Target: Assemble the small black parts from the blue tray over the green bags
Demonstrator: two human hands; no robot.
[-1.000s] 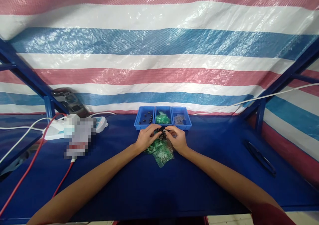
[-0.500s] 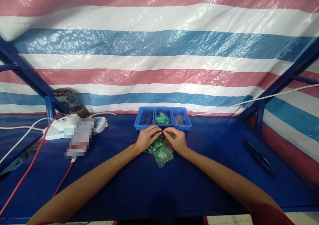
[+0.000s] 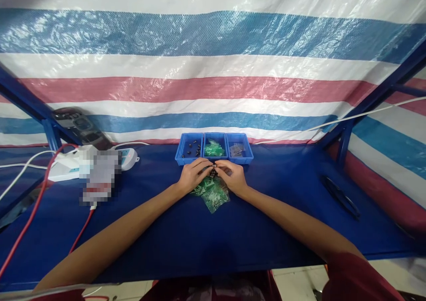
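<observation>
My left hand point(image 3: 194, 175) and my right hand point(image 3: 234, 176) meet at the front of the blue bins, fingertips pinched together on a small dark part with a shiny metallic spot point(image 3: 214, 165). Its exact kind is too small to make out. Below the fingers lie more small dark parts point(image 3: 212, 173), partly covered by the hands. Clear bags with green contents point(image 3: 215, 196) rest on the table under and between my hands. Just beyond stand a left bin point(image 3: 180, 152) with small black parts, a middle bin with green bagged pieces point(image 3: 214, 148), and a right bin with greyish clear packets point(image 3: 237, 149).
The blue table point(image 3: 282, 230) runs up to a striped plastic sheet point(image 3: 206, 65). At the left are a white power strip point(image 3: 129, 159), a red cable point(image 3: 36, 212) and a dark bulky object point(image 3: 80, 125). Dark eyeglasses or a similar slim object point(image 3: 340, 197) lies at the right.
The camera view has tilted down slightly, so everything sits a little higher in the picture. Both hands stay together at the small part, with only slight finger movement.
</observation>
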